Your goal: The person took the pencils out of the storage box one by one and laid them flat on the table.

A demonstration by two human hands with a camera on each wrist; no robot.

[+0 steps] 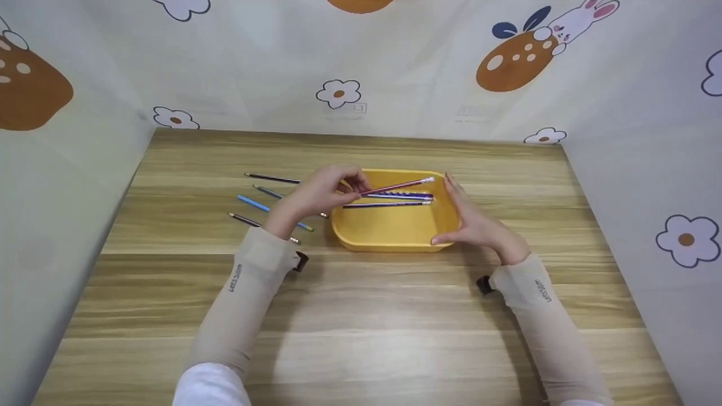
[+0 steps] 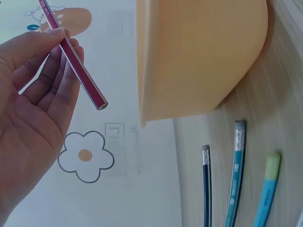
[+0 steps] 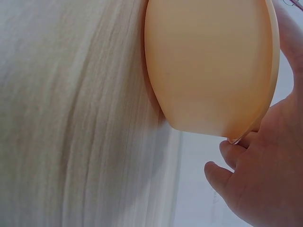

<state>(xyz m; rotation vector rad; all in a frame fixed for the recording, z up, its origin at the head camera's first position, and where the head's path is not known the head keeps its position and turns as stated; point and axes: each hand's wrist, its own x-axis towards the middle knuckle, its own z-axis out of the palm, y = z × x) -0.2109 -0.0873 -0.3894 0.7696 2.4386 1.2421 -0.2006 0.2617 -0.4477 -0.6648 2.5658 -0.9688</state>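
Note:
My left hand (image 1: 322, 190) pinches a red pencil (image 1: 399, 186) between thumb and fingers, above the left part of a yellow plastic bin (image 1: 389, 247). In the left wrist view the red pencil (image 2: 81, 73) slants across the fingers, its plain end free. A dark blue pencil (image 1: 386, 205) and other blue-purple pencils (image 1: 400, 197) lie inside the bin. At the bin's right end, my right hand (image 1: 479, 225) holds the wall, with the thumb on the front corner and fingers along the far side. In the right wrist view the bin (image 3: 208, 66) hides part of the fingers.
Left of the bin, several pencils lie on the wooden table (image 1: 395, 332), among them a black one (image 1: 271, 178), a teal one (image 2: 233, 184) and a light blue one (image 1: 252, 203) with a green end. Patterned cloth walls (image 1: 254, 73) stand at the back and sides.

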